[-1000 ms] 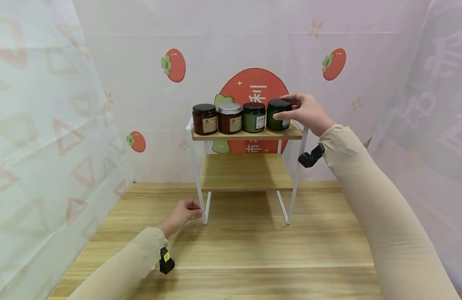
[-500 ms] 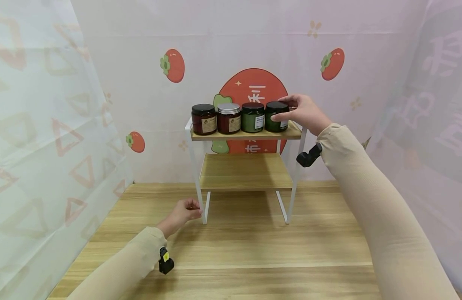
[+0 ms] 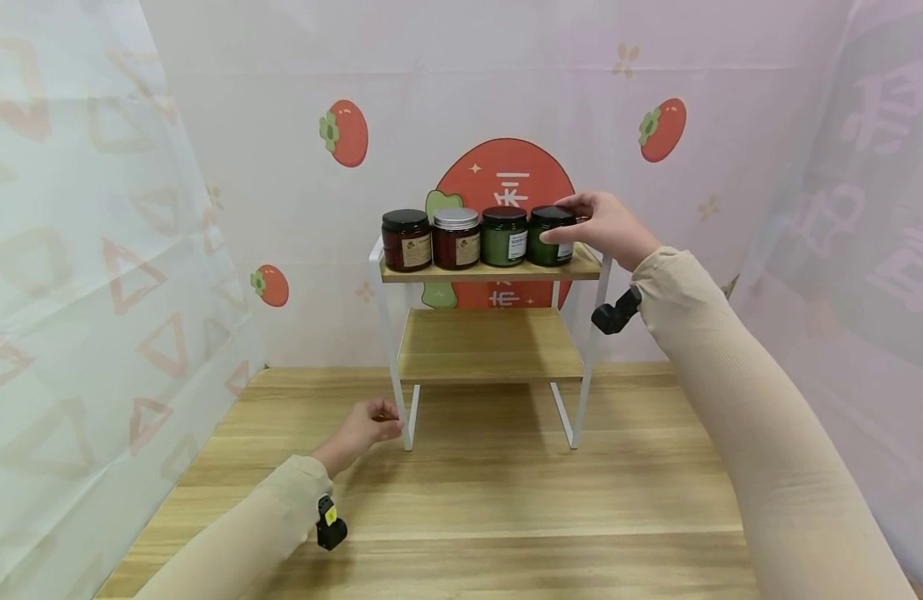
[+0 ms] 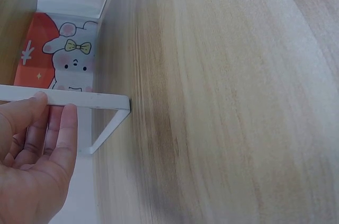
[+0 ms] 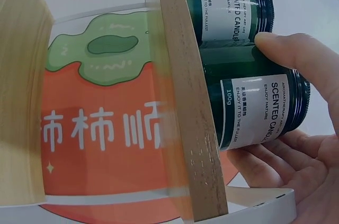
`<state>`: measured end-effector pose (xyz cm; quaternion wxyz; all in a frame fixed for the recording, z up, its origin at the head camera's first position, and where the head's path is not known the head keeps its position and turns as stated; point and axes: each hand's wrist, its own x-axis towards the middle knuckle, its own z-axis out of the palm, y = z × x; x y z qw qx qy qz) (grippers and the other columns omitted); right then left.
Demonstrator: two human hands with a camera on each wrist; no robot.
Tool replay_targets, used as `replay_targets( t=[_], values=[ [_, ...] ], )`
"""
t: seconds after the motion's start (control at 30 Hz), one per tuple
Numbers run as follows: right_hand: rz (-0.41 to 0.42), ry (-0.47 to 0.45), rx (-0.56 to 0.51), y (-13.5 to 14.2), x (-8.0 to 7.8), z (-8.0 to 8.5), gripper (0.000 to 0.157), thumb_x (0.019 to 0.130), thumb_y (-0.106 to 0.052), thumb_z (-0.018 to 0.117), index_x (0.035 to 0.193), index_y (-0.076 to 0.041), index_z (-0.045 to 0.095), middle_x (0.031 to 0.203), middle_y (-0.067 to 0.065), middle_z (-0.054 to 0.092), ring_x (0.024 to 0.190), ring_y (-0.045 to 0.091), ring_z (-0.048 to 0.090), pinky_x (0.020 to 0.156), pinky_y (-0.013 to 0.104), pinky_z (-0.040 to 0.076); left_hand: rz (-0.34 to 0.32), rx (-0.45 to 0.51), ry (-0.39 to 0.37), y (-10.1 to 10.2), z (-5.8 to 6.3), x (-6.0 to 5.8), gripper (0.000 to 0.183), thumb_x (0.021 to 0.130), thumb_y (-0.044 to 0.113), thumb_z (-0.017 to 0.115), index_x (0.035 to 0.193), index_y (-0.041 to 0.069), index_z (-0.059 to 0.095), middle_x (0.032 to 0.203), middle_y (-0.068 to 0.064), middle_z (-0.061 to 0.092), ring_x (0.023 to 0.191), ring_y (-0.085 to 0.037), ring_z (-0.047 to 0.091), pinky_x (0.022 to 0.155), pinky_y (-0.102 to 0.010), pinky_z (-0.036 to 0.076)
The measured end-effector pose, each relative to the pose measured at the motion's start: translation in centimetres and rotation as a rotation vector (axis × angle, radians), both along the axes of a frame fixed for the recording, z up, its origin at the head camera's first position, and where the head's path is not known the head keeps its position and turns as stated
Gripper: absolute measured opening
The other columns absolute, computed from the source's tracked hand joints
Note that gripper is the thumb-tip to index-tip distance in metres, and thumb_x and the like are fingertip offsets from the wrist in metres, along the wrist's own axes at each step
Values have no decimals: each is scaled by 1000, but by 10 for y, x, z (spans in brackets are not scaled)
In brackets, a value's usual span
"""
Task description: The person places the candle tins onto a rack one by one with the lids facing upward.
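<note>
Four-tier no, a row of several scented candle jars stands on the top board of a two-tier rack (image 3: 491, 379). At its left end are a brown jar with a black lid (image 3: 406, 240) and a brown jar with a silver lid (image 3: 456, 239). A green jar (image 3: 504, 237) stands beside the rightmost green scented candle jar (image 5: 249, 113). My right hand (image 3: 607, 227) grips that rightmost jar near its black lid, thumb in front. Low at the left, my left hand (image 4: 37, 155) pinches the rack's white leg (image 4: 100, 100) with its fingertips, close above the table.
The wooden table (image 3: 506, 517) extends in front of the rack. Behind it hangs a pale backdrop (image 3: 266, 167) with persimmon drawings, and more printed cloth (image 3: 78, 275) closes the left side. A black wrist camera (image 3: 617, 312) sits below my right sleeve.
My right hand has moved slightly left with the rightmost candle jar, which now stands closer to the neighbouring green jar. The left hand stays at the rack's leg.
</note>
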<state>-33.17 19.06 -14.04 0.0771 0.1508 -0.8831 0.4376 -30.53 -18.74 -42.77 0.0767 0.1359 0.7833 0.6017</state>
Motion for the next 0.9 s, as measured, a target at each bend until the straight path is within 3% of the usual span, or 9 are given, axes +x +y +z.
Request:
replay_targets(
  t=[0.13, 0.2, 0.37, 0.57, 0.9],
  values=[
    [2, -1, -4, 1, 1, 0, 64, 86, -26, 73, 139, -3, 45, 131, 13, 51, 111, 20, 51, 98, 34, 44, -33, 33, 35, -1, -1, 1, 12, 91, 3, 64, 96, -2, 55, 92, -9, 60, 91, -22, 66, 82, -30, 60],
    [3, -1, -9, 1, 1, 1, 63, 86, -26, 73, 139, -3, 45, 130, 12, 51, 109, 19, 50, 97, 34, 43, -32, 24, 31, 0, 2, 2, 12, 92, 2, 63, 97, -5, 55, 94, -11, 60, 93, -25, 66, 84, -32, 60],
    [5, -8, -14, 0, 1, 2, 64, 86, -26, 74, 139, -4, 46, 129, 11, 51, 109, 18, 50, 97, 34, 43, 2, -10, -4, 2, 2, -1, 13, 93, -1, 59, 101, -9, 53, 97, -13, 60, 98, -32, 64, 88, -35, 59],
    [7, -9, -9, 0, -1, 1, 64, 86, -26, 74, 139, -4, 46, 130, 13, 51, 110, 20, 50, 97, 35, 43, 18, -16, -15, 1, -1, -2, 13, 93, -1, 60, 101, -8, 53, 96, -11, 61, 97, -28, 65, 86, -33, 59],
    [19, -10, -17, 2, -2, 0, 66, 86, -26, 74, 141, -5, 44, 131, 11, 51, 112, 19, 50, 97, 32, 42, 13, -10, -10, 1, -1, -3, 14, 93, -1, 60, 102, -9, 53, 95, -11, 60, 96, -28, 64, 89, -38, 59]
  ],
)
